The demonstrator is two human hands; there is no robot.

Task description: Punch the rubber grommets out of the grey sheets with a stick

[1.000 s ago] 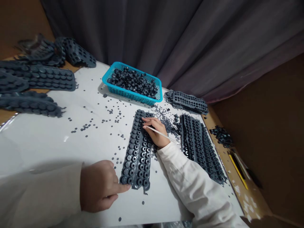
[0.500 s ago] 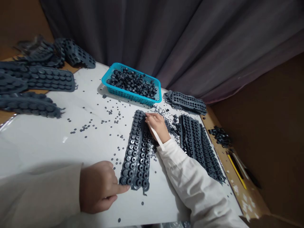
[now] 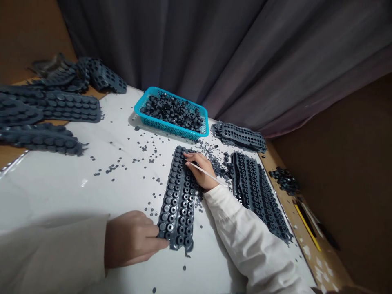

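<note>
A dark rubber sheet (image 3: pixel 176 198) with rows of round, ring-like parts lies lengthwise on the white table (image 3: pixel 122 192). My left hand (image 3: pixel 137 239) pinches its near left corner, fingers pressed together. Over the far end of the sheet, my right hand (image 3: pixel 200 167) is closed on a thin white stick (image 3: pixel 206 173), whose tip is near the top rows. Small dark discs (image 3: pixel 113 167) are scattered on both sides of the sheet.
Behind stands a blue basket (image 3: pixel 171 130) full of small dark parts. Stacked rubber sheets (image 3: pixel 257 192) lie at the right, a folded one (image 3: pixel 240 135) behind them. More sheets (image 3: pixel 72 106) are at the left. A yellow cutter (image 3: pixel 307 226) lies at the right edge.
My right hand has moved slightly left over the sheet, and the white stick now lies flatter. My left hand's fingers have closed onto the sheet's near corner. The view has shifted a little.
</note>
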